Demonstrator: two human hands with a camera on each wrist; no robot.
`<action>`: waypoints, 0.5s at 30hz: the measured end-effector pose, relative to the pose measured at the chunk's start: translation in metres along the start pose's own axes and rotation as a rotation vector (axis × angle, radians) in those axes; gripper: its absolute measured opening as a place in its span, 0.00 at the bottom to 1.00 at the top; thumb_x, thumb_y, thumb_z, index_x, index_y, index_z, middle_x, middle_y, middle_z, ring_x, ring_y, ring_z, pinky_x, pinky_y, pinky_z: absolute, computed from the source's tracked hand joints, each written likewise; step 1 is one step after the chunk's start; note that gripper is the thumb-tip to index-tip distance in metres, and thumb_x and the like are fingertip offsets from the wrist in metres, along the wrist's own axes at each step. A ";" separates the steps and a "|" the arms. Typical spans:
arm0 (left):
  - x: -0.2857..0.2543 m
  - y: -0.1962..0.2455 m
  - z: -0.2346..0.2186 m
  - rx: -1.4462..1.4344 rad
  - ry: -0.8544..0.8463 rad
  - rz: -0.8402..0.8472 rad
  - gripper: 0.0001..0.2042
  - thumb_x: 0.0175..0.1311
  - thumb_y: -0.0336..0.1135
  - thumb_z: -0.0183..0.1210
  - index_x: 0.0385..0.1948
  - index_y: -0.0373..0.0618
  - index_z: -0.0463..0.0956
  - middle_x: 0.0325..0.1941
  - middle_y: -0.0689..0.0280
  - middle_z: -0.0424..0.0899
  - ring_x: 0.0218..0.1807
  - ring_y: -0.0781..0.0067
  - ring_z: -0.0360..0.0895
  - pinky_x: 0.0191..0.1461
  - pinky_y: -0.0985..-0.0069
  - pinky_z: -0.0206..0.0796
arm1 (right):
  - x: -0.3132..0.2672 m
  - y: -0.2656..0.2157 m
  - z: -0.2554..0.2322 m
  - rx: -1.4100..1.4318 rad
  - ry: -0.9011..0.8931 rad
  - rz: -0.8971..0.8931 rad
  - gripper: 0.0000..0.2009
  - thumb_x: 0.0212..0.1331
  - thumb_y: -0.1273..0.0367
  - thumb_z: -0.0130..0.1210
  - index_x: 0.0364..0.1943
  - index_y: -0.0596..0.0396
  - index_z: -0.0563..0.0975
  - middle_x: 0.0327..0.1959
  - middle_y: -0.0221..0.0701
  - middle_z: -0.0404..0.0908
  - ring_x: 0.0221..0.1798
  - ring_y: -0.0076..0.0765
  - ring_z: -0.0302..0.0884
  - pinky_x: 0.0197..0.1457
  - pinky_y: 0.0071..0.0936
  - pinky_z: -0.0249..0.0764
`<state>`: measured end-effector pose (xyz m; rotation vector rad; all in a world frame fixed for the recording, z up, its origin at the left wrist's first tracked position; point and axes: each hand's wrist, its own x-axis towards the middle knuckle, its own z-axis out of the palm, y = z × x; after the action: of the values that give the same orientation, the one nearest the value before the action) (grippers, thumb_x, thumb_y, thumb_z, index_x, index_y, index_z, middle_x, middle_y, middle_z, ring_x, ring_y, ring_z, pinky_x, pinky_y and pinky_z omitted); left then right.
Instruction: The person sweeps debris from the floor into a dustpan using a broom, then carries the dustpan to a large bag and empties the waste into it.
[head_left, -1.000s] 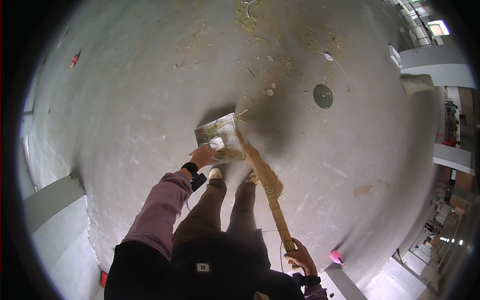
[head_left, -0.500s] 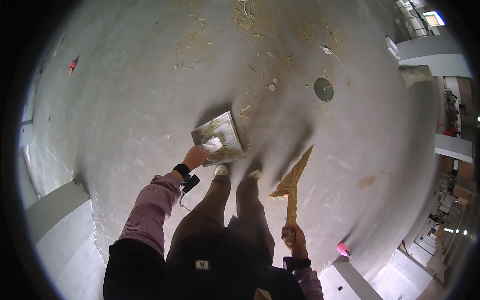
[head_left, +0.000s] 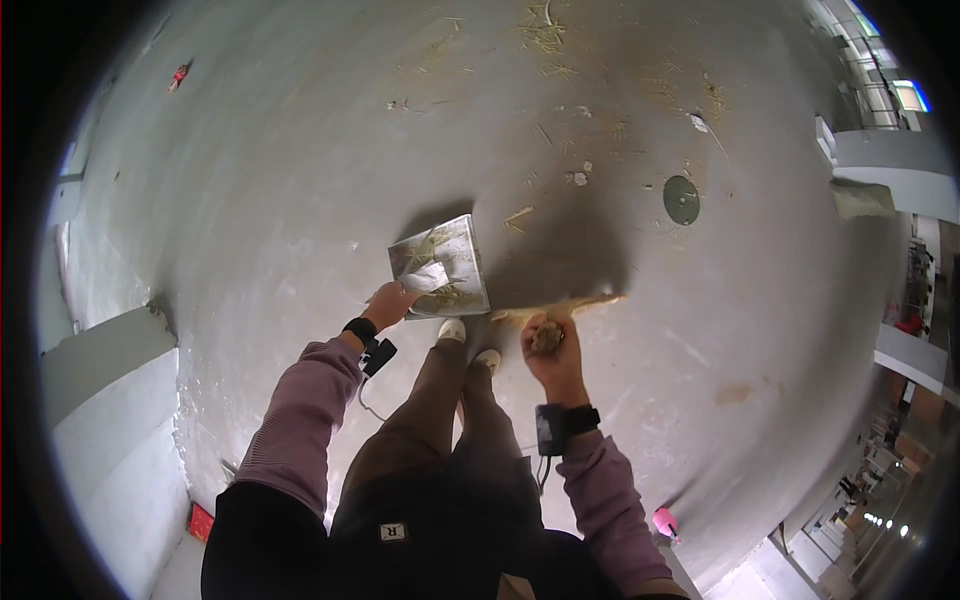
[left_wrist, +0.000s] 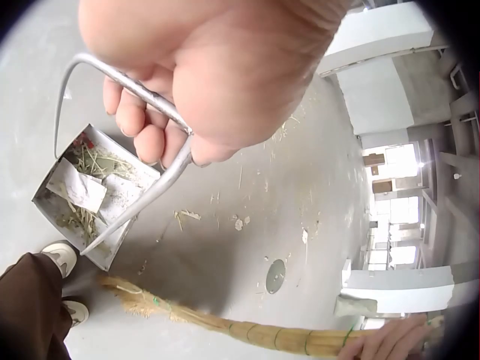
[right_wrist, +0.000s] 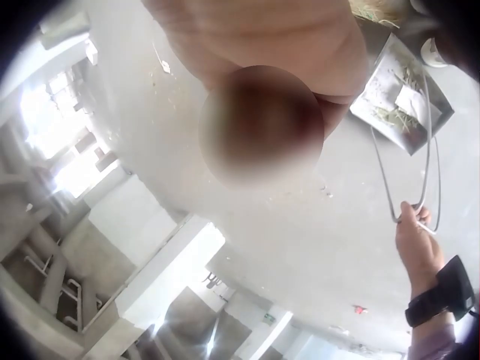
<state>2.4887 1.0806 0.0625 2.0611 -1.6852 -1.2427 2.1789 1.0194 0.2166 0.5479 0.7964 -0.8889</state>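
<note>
My left hand (head_left: pixel 388 304) grips the bent metal handle (left_wrist: pixel 169 177) of a shallow metal dustpan (head_left: pixel 462 250), which sits on the floor in front of the feet. Inside the pan lie straw bits (left_wrist: pixel 101 161) and a white piece of paper (left_wrist: pixel 82 189). My right hand (head_left: pixel 558 365) holds a straw broom (left_wrist: pixel 259 334) by its handle, fingers curled round it. In the head view the broom is seen nearly end-on, its bristles (head_left: pixel 595 301) spread just right of the pan. The blurred handle end (right_wrist: pixel 262 124) covers much of the right wrist view.
Straw scraps (head_left: pixel 541 38), crumpled bits (head_left: pixel 578 178) and a white scrap (head_left: pixel 698 122) lie scattered ahead on the concrete floor. A round dark cover (head_left: pixel 682 200) is to the right. Low walls (head_left: pixel 100 400) stand on the left, and a pink object (head_left: pixel 665 521) lies at lower right.
My right hand has moved forward and inward; the broom swung away from the dustpan, then came upright beside it. The left hand keeps its hold and the pan stays on the floor.
</note>
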 end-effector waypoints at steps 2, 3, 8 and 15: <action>-0.002 0.008 -0.007 -0.063 0.021 -0.104 0.20 0.56 0.46 0.50 0.25 0.32 0.73 0.24 0.46 0.77 0.31 0.46 0.75 0.36 0.59 0.66 | 0.016 -0.005 0.026 -0.011 -0.049 -0.017 0.04 0.51 0.70 0.50 0.24 0.54 0.72 0.23 0.30 0.75 0.29 0.30 0.74 0.32 0.27 0.73; -0.005 0.018 -0.014 -0.028 0.006 -0.065 0.20 0.56 0.47 0.49 0.27 0.32 0.73 0.27 0.45 0.77 0.33 0.45 0.75 0.37 0.58 0.66 | 0.021 -0.009 0.039 -0.013 -0.074 -0.026 0.03 0.51 0.70 0.50 0.25 0.53 0.73 0.23 0.30 0.76 0.29 0.30 0.75 0.32 0.27 0.73; -0.002 0.013 -0.007 -0.024 -0.038 -0.140 0.18 0.57 0.46 0.48 0.28 0.35 0.73 0.30 0.46 0.76 0.37 0.43 0.73 0.40 0.56 0.64 | 0.028 -0.039 0.064 0.065 -0.256 -0.050 0.03 0.50 0.71 0.51 0.26 0.54 0.73 0.24 0.27 0.75 0.29 0.26 0.74 0.32 0.25 0.72; -0.001 0.023 -0.017 -0.046 -0.105 -0.137 0.18 0.59 0.46 0.47 0.29 0.36 0.73 0.30 0.44 0.76 0.36 0.43 0.73 0.40 0.55 0.64 | -0.046 -0.053 0.032 0.152 -0.157 -0.147 0.06 0.51 0.70 0.49 0.31 0.57 0.70 0.24 0.26 0.67 0.25 0.22 0.67 0.27 0.20 0.67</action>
<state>2.4844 1.0686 0.0879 2.1503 -1.5646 -1.4416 2.1287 0.9907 0.2671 0.5500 0.6349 -1.1205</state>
